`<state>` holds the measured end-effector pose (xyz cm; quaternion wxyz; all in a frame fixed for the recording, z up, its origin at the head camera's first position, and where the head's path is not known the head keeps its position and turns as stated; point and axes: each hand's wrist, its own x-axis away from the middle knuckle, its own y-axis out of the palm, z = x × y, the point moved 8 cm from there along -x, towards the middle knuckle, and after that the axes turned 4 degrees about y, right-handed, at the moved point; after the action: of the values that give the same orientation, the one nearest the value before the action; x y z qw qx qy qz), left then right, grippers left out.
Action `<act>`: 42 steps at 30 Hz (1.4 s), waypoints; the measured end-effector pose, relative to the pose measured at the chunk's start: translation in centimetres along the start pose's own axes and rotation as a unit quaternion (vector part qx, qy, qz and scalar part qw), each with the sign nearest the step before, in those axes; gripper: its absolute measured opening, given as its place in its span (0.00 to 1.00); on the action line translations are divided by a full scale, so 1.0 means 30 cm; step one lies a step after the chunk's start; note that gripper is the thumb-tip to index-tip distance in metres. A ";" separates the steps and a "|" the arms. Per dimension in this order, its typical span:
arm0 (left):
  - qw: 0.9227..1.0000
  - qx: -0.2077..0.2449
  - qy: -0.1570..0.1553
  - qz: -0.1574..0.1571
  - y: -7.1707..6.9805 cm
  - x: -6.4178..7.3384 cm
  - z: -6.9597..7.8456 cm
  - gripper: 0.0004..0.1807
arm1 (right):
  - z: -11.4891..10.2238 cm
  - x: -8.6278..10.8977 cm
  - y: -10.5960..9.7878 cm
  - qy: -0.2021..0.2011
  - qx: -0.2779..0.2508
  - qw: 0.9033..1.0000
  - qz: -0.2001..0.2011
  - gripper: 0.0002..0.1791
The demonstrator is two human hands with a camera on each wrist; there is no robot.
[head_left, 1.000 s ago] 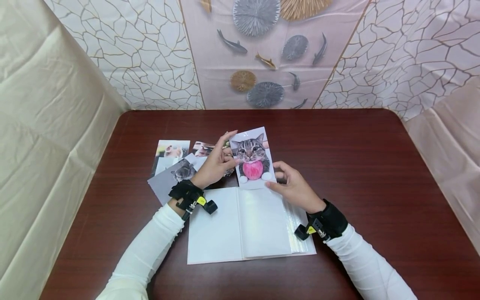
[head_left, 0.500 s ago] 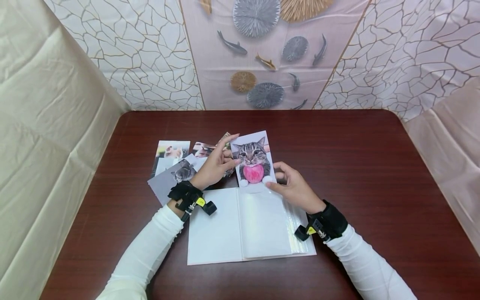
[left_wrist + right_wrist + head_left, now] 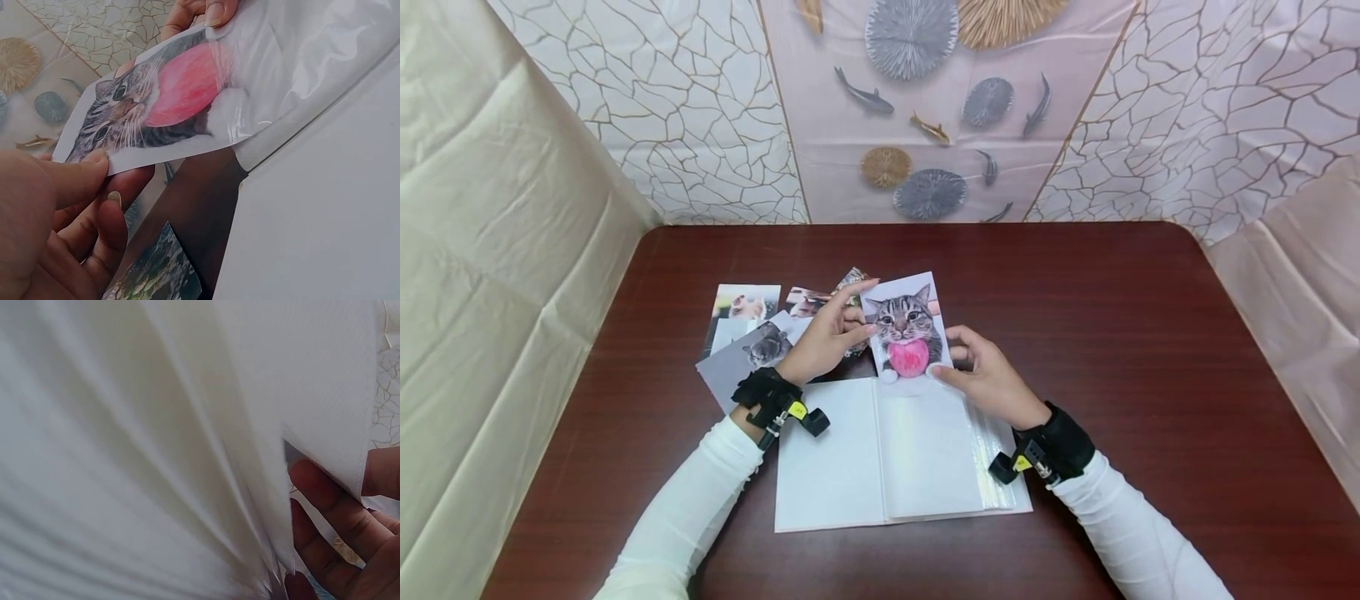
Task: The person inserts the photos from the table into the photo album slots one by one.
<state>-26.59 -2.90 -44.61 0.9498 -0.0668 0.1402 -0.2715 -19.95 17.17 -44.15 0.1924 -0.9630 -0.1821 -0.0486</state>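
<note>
Your left hand (image 3: 827,337) pinches the left side of the tabby-cat photo (image 3: 906,325), with the thumb on its face and other fingers behind it. Your right hand (image 3: 996,383) grips the top of a clear pocket page (image 3: 928,454) by the photo's lower right corner, thumb in front and fingers behind, as your right wrist view shows. The photo sits roughly midway between the left and right edges of the desk (image 3: 1150,333), tilted slightly, the cat upright from where you sit. Its lower end is under the pocket's plastic, across the white paws and part of the pink ball; the upper part stands out past the page toward the desk's far edge.

Beneath, your album (image 3: 827,467) lies spread on the desk, its white left side flat and more pocket edges showing at the right. Toward the desk's far left corner you have loose photos: a grey-cat photo (image 3: 730,367) slanting beside your left wrist, and a pale-animal photo (image 3: 745,300) partly under it. A leafy-patterned photo (image 3: 162,269) lies just below your left fingers, its picture too covered to read.
</note>
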 end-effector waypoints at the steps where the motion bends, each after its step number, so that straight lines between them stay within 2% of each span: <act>1: 1.000 0.000 -0.001 0.001 0.000 0.002 0.000 0.36 | 0.000 0.001 0.001 0.001 0.002 1.000 -0.001 0.24; 6: 1.000 0.001 -0.006 0.003 -0.002 0.007 -0.002 0.35 | -0.001 0.001 0.002 0.001 0.006 1.000 0.000 0.24; 14: 1.000 0.002 -0.009 -0.011 0.012 0.016 -0.001 0.35 | 0.001 0.000 0.002 0.000 -0.011 1.000 0.005 0.24; 25: 0.999 0.007 -0.032 -0.009 0.015 0.027 -0.009 0.35 | -0.005 0.001 0.002 -0.008 -0.023 1.000 -0.001 0.23; 36: 1.000 0.002 -0.026 -0.017 0.021 0.029 -0.014 0.33 | -0.006 0.001 0.002 -0.014 -0.034 0.999 -0.002 0.25; 42: 0.999 0.007 -0.030 -0.036 0.032 0.030 -0.029 0.34 | -0.007 0.002 0.000 -0.004 -0.033 0.999 -0.001 0.30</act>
<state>-25.66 -2.62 -45.83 0.9437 -0.0728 0.1075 -0.3041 -19.90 17.10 -43.96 0.1593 -0.9690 -0.1819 -0.0507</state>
